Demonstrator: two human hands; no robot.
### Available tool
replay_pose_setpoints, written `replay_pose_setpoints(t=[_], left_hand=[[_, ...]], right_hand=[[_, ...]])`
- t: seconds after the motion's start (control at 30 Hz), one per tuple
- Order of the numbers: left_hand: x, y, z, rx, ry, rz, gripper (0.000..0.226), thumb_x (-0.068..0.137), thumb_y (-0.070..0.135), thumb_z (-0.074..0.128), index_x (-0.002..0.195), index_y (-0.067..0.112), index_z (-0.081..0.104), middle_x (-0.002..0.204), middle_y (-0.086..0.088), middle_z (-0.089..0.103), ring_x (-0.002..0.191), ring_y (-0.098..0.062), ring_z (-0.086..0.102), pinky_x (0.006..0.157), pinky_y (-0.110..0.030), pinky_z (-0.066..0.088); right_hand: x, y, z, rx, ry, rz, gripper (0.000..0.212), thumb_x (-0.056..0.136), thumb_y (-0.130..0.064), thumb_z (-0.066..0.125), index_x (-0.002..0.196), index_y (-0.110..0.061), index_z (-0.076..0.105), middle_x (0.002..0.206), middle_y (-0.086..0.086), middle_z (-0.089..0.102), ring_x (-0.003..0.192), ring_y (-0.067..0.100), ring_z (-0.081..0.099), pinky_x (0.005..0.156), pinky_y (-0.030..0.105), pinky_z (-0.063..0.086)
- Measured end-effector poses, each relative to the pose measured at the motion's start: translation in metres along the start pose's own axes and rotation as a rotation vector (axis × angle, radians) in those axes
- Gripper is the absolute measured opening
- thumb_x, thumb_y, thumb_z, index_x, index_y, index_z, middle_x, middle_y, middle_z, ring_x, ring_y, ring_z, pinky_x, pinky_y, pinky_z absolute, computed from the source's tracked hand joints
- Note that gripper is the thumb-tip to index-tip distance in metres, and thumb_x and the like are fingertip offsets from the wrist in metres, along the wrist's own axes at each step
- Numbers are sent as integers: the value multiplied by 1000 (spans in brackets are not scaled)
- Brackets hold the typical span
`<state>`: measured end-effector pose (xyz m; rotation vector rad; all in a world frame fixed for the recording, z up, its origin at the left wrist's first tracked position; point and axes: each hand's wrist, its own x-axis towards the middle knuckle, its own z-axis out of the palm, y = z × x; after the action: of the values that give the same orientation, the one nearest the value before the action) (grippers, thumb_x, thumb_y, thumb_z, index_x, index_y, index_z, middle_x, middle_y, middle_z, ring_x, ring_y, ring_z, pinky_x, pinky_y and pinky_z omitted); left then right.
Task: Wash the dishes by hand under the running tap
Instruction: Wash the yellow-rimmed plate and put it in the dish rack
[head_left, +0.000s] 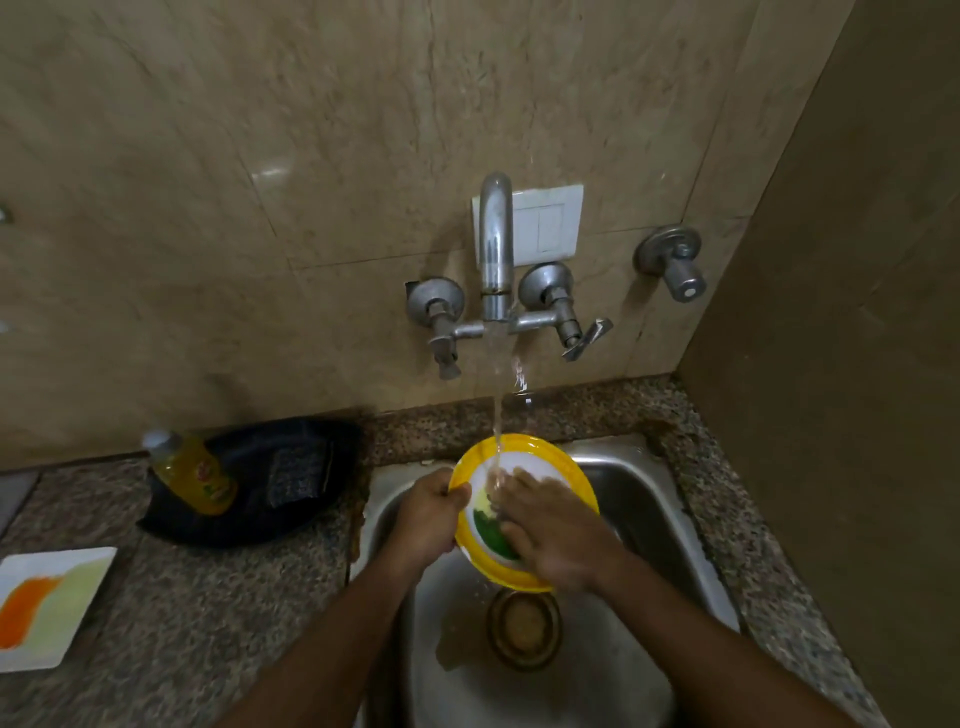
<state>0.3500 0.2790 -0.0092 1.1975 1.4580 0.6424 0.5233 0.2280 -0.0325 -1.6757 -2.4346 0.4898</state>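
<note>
A round plate (550, 457) with a yellow rim and white middle is held tilted over the steel sink (639, 493). My left hand (431, 517) grips its left rim. My right hand (550, 530) presses a green and yellow sponge (491, 525) against the plate's face, fingers curled over it. Water runs from the wall tap (496, 244) in a thin stream onto the plate's middle, just above my right fingers. Most of the sponge is hidden under my right hand.
A yellow dish soap bottle (195, 473) leans on a dark tray (270, 478) on the granite counter (208, 597) left of the sink. A square white plate (49, 605) smeared orange and green lies at far left. The sink drain (524, 629) sits below my hands. A wall rises at right.
</note>
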Motion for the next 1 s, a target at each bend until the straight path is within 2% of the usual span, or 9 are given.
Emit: replay_pose_setpoints(t=[0.1,0.17,0.33,0.5,0.57,0.7,0.8,0.87,1.0], left_hand=[[2,-4,-3,-41,0,-22,14,96,16,54,86,13,65,58,-3,61,48,-18,54,46,-24,40],[4,-6,-6,-87,9,-14,13,93,17,58,83,13,66,63,-6,65,54,-23,57,52,-28,44],[-3,-3,2,-37,9,7,17,98,10,52,84,17,60,57,0,57,45,-12,50,40,-20,38],[-2,-4,-4,-99,38,78,16,96,7,54,84,13,62,63,-2,63,51,-15,57,43,-22,43],[-2,-3,-2,-75,33,82,15,97,9,54,85,15,61,63,-1,62,49,-12,57,42,-21,43],[5,-7,-8,-142,103,120,19,94,1,56,83,13,65,79,-8,69,75,-24,64,73,-38,53],[-2,-7,-8,-123,53,136,14,95,4,55,85,11,61,71,-7,65,59,-19,59,49,-25,50],[-3,-6,0,-92,68,131,15,96,5,54,83,13,58,67,-4,60,57,-18,56,44,-24,45],[6,-11,-3,-90,124,205,8,91,25,58,87,26,66,89,-7,72,87,-31,68,76,-52,56]], right_hand=[[8,-18,-2,14,-86,1,98,84,-76,-8,158,-14,11,164,4,1,152,26,4,122,40,-1],[1,-30,-5,44,-138,-71,88,91,-68,1,157,-11,14,164,7,7,151,23,5,117,33,-10],[10,-7,-5,-19,-47,50,106,78,-76,-21,158,-15,14,165,5,5,152,27,2,121,41,-1],[-1,-8,-7,60,-36,-43,67,98,-47,25,157,-17,17,163,4,11,151,25,9,123,42,5],[9,-1,-10,20,1,96,69,96,-49,20,157,-18,15,163,1,6,151,28,11,121,51,16],[1,-29,4,76,-137,-90,74,91,-47,16,157,-13,15,164,9,13,151,28,14,121,42,13],[1,-2,-6,-4,-74,11,71,91,-50,17,157,-28,12,164,7,17,147,31,26,112,45,34],[8,-11,-6,-19,-72,62,76,89,-52,18,158,-21,10,165,12,8,150,36,12,117,51,25],[-15,-14,1,65,-103,-91,85,81,-35,52,157,-24,16,161,4,27,140,27,39,112,38,38]])
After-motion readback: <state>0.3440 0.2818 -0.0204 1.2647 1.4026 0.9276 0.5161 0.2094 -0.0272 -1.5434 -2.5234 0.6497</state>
